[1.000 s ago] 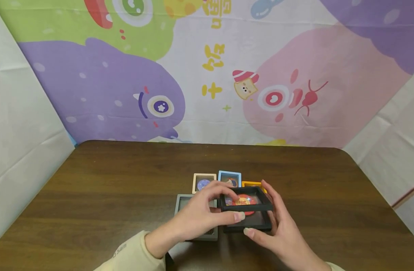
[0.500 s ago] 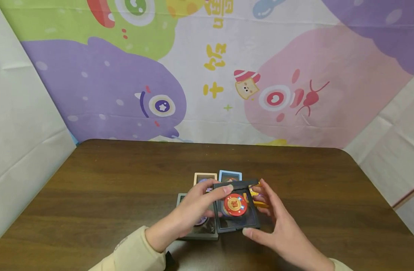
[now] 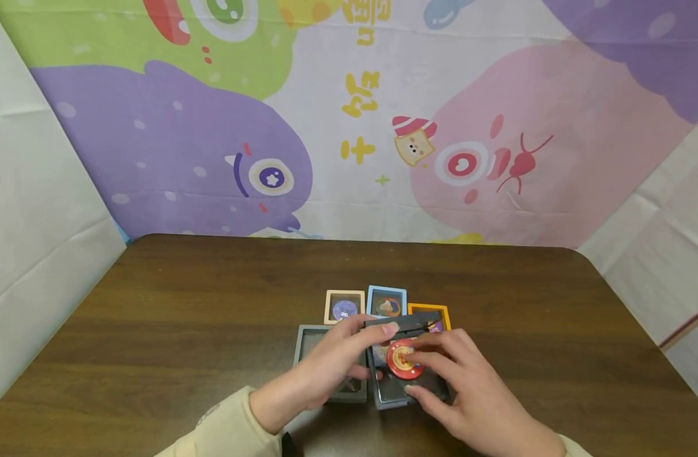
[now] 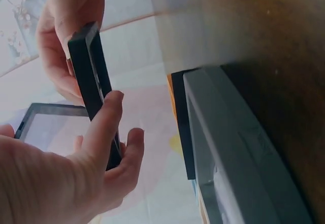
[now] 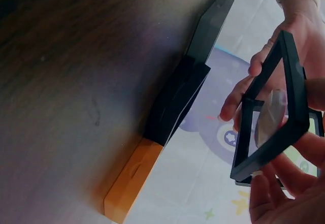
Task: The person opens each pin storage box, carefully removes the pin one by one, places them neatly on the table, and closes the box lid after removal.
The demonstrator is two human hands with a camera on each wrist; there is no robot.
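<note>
My left hand [image 3: 326, 365] grips a black hinged display frame [image 5: 269, 168] by its left side, thumb on the raised half. The two halves stand apart like an opened book. A round red badge [image 3: 399, 359] lies on the clear film of the lower half and bulges into it in the right wrist view. My right hand [image 3: 474, 381] has fingertips on the badge and its thumb at the frame's near edge, holding that half. In the left wrist view the left fingers [image 4: 101, 127] wrap the frame's edge.
On the brown table [image 3: 183, 330] stand a grey frame [image 3: 311, 336], a beige frame [image 3: 328, 308], a blue frame [image 3: 371, 298] and an orange frame [image 3: 429, 306], several with round badges inside. Another black frame [image 5: 177, 99] lies between the grey and orange ones. A printed cloth [image 3: 349, 209] hangs behind.
The black frame swung from two stacked halves to opened with its lower half facing up. My right hand moved from the frame's right side onto the red badge; the left hand kept its hold.
</note>
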